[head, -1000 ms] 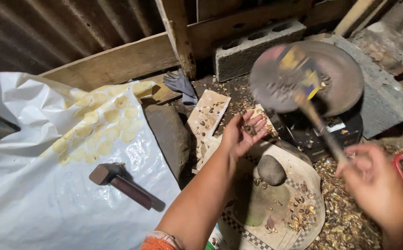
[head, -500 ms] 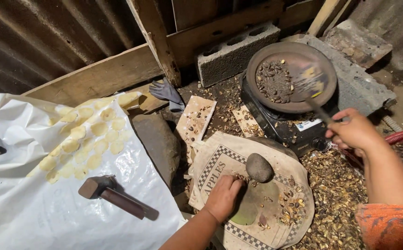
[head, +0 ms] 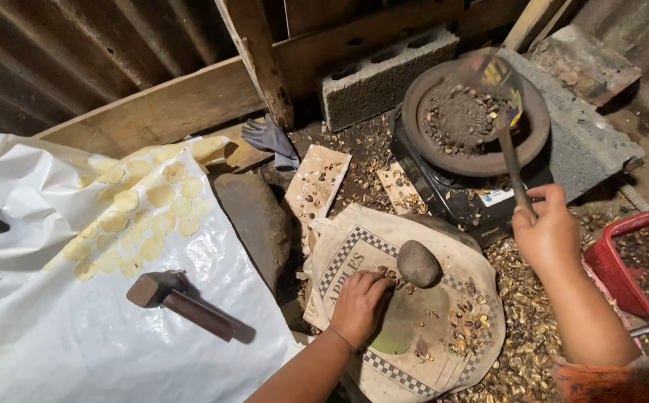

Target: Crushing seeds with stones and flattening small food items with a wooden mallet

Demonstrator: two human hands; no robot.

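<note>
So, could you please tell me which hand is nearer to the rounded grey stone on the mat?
Left. The left hand rests on the mat just beside the stone; the right hand is farther off, holding the stirring tool.

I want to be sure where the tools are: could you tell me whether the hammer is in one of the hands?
No, the hammer lies alone on the white sheet, apart from both hands.

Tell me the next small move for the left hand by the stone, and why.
Probably close the left hand on the few dark seeds under its fingers, beside the rounded stone on the checkered cardboard. It lies palm down there, holding nothing that I can see, while the right hand grips the stirring tool's handle, its far end over the seeds in the round pan.
</note>
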